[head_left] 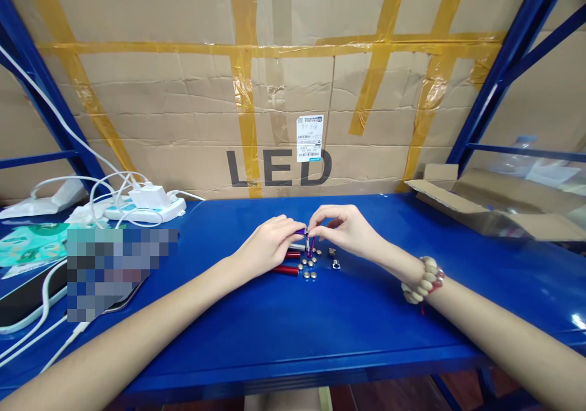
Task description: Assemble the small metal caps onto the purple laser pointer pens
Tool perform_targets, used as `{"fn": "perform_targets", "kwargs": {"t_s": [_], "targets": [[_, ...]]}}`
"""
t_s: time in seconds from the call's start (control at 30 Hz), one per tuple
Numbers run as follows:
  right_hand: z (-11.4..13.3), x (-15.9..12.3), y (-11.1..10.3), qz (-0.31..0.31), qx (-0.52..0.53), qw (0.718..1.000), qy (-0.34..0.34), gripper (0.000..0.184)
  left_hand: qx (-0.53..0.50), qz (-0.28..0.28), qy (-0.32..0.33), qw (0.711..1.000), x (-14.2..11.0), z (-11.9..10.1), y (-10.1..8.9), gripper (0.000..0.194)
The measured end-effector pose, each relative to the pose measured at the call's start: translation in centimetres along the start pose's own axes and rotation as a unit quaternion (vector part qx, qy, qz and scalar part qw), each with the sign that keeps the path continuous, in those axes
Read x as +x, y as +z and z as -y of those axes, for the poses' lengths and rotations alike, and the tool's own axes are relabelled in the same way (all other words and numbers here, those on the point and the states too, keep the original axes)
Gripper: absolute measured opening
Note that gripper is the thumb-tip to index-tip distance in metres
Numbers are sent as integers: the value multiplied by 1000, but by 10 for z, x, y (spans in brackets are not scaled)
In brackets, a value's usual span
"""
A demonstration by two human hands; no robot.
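Note:
My left hand (pixel 274 240) is closed around a small purple metal tube (pixel 300 231), whose end sticks out past the fingertips. Against that end, my right hand (pixel 341 225) is pinched; whatever lies between its fingertips is too small to make out. A thin purple piece, like a clip (pixel 311 247), hangs just below the fingers. Under my left hand lie two red metal tubes (pixel 287 270) and a silver one (pixel 297 247), partly covered. Several round silver button cells (pixel 306 275) are scattered beside them. Two small shiny metal parts (pixel 336 264) sit to the right.
A blue shelf (pixel 256 331) is the work surface, backed by a large taped cardboard box (pixel 183 112). At left are a white power strip (pixel 174 209), trailing cables and a phone-like device (pixel 32 295). An open cardboard carton (pixel 480 215) stands at right.

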State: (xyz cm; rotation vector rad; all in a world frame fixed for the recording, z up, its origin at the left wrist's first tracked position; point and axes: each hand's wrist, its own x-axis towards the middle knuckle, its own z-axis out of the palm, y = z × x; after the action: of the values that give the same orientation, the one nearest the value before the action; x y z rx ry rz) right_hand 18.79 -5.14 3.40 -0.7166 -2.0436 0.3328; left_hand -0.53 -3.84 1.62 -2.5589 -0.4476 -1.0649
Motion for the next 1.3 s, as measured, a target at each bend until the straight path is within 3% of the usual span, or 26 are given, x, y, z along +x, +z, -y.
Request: {"fn": "perform_targets", "kwargs": {"t_s": [0.13,0.23,0.33,0.4,0.63,0.73,0.8,0.9,0.97,1.03,1.13,1.3], "targets": [[4,0,4,13,129,985,116,27,17,-50,7,999,-1,-3,3,19],[5,-1,7,25,235,945,226,39,33,-87,21,995,-1,-4,3,20],[0,-3,11,23,310,903,296,43,40,-87,21,995,0,-2,2,20],[-5,-3,12,13,321,896,308,45,32,-78,-6,996,2,-1,3,21],[-8,0,11,0,251,923,291,51,-46,-31,-143,988,2,1,5,28],[-8,1,10,-9,209,942,261,53,-68,-29,-160,984,3,0,3,20],[-11,1,9,-28,161,965,206,54,-91,-32,-177,980,4,-1,2,19],[-15,1,5,-66,27,997,35,39,-142,-36,-211,966,8,-2,0,18],[-17,0,0,-79,-90,988,-99,23,-168,-33,-225,959,9,-2,-1,19],[-18,-1,-3,-79,-173,965,-182,17,-182,-23,-230,956,9,-2,-1,20],[-18,-2,-6,-74,-218,949,-216,19,-209,9,-230,950,9,-2,1,21],[-15,-4,-5,-74,-224,945,-225,19,-221,32,-205,953,7,-4,0,20]]}}
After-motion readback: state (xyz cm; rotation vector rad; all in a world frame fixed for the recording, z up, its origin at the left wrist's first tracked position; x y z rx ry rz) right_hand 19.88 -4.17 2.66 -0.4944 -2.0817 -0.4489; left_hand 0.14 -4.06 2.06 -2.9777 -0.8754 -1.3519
